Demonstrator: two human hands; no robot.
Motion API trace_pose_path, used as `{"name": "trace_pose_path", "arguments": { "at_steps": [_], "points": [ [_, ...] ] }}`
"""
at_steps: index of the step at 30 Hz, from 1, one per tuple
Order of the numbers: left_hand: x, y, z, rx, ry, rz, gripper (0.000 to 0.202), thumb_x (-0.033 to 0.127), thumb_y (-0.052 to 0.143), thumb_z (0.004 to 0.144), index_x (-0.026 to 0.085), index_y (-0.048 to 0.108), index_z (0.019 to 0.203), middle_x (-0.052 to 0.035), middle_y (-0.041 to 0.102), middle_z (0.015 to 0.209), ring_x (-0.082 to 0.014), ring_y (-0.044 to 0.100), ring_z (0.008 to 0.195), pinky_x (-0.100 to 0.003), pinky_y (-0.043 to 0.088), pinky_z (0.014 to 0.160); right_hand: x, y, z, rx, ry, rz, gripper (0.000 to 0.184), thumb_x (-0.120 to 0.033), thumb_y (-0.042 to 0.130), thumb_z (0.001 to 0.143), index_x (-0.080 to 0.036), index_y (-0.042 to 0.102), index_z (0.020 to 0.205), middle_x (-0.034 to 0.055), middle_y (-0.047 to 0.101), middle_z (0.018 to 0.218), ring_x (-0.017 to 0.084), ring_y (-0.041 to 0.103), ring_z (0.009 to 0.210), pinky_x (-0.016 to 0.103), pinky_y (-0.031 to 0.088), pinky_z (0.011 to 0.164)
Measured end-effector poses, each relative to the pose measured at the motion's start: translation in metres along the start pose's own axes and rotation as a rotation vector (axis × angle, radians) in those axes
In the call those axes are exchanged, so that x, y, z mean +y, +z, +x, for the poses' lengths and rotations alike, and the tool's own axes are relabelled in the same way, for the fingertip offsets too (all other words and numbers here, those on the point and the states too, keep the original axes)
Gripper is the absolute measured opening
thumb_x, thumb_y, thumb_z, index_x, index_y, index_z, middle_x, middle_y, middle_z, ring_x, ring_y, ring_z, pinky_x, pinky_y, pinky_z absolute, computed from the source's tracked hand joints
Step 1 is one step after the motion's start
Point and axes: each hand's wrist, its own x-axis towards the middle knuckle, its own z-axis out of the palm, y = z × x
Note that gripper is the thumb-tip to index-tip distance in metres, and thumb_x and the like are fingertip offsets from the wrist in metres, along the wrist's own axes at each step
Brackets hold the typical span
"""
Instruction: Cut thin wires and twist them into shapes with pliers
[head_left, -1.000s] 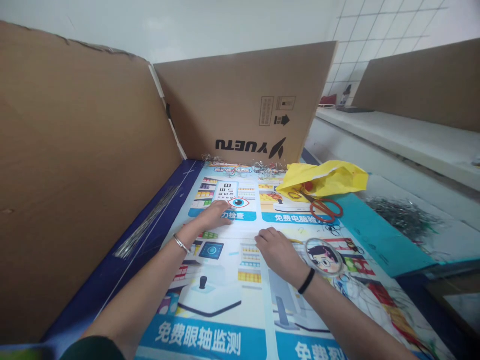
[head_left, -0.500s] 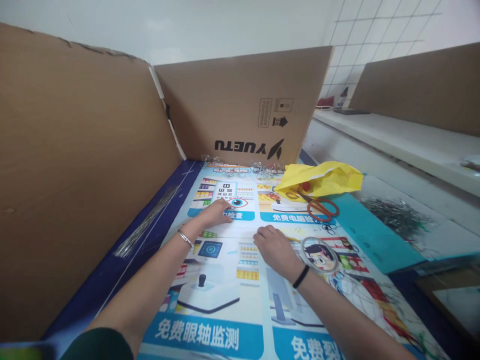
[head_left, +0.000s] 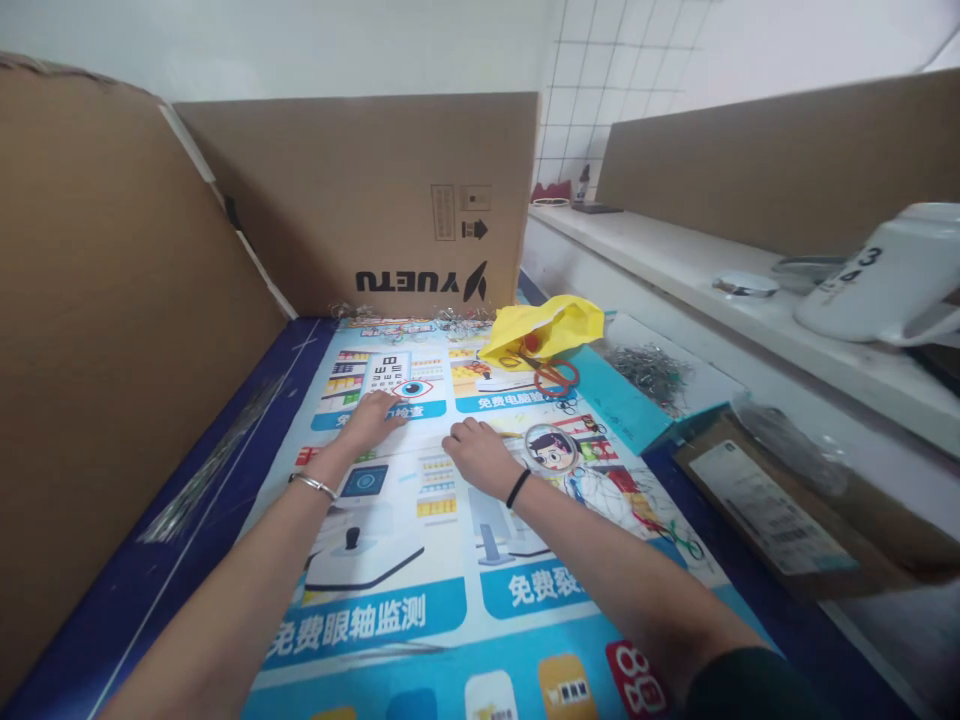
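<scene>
My left hand (head_left: 367,422) lies on the printed poster sheet (head_left: 442,640), close to the eye picture. Its thumb stands apart from the fingers and nothing shows in it. A silver bangle (head_left: 313,486) circles the wrist. Just to its right, my right hand (head_left: 481,457) rests on the same sheet with fingers curled downward; whatever they hold, if anything, is hidden. That wrist wears a black band (head_left: 517,488). Beyond the right hand lie orange-handled scissors (head_left: 556,377), partly at the mouth of a yellow bag (head_left: 559,325).
Silvery thin wires (head_left: 214,465) lie in a bundle at left. A wire pile (head_left: 645,375) sits behind a turquoise strip (head_left: 626,405). Coloured strands (head_left: 679,540) lie at right. Cardboard panels (head_left: 360,190) stand behind and left. A brown package (head_left: 780,510) and white mug (head_left: 874,275) are at right.
The view has swung to the right, bringing the mug and the whole package into sight. Both hands stay at nearly the same spots on the poster.
</scene>
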Motion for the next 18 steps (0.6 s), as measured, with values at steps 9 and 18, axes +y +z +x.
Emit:
{"name": "trace_pose_path", "arguments": {
  "at_steps": [9, 18],
  "points": [
    [-0.002, -0.008, -0.008, 0.034, -0.133, -0.145, 0.038, 0.034, 0.054, 0.077, 0.014, 0.059, 0.109, -0.0095, 0.064, 0.109, -0.0203, 0.06, 0.094, -0.029, 0.047, 0.082, -0.003, 0.002, 0.001, 0.025, -0.015, -0.04, 0.015, -0.012, 0.044, 0.087, -0.014, 0.059, 0.092, 0.0096, 0.057, 0.092, 0.021, 0.044, 0.091, 0.031, 0.033, 0.073],
    [0.001, -0.078, -0.06, 0.004, -0.143, -0.252, 0.026, 0.034, 0.051, 0.077, 0.018, 0.066, 0.091, -0.0025, 0.069, 0.089, -0.0182, 0.061, 0.083, -0.027, 0.046, 0.076, -0.003, 0.001, 0.001, 0.021, -0.025, -0.068, 0.016, -0.013, 0.045, 0.088, -0.015, 0.06, 0.089, 0.0091, 0.057, 0.091, 0.019, 0.045, 0.089, 0.029, 0.033, 0.073]
  ]
}}
